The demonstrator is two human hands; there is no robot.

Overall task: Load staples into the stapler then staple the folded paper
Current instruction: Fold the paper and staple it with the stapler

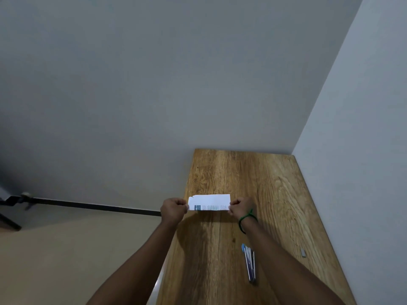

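My left hand [174, 209] and right hand [240, 207] pinched the folded paper [209, 202] by its ends; the stapler [250, 263] lay on the bench [220, 172] below my right wrist.

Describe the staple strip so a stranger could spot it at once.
Start at the wooden table against the right-hand wall. Near its right edge, beyond the right forearm, lies the staple strip. It is a tiny grey block, far shorter than the long blue-tipped stapler left of that arm.

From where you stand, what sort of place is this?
Likely a plain home or office desk corner: a wooden table against bare grey walls, a stapler lying on it, and a folded paper held between the left hand and right hand.
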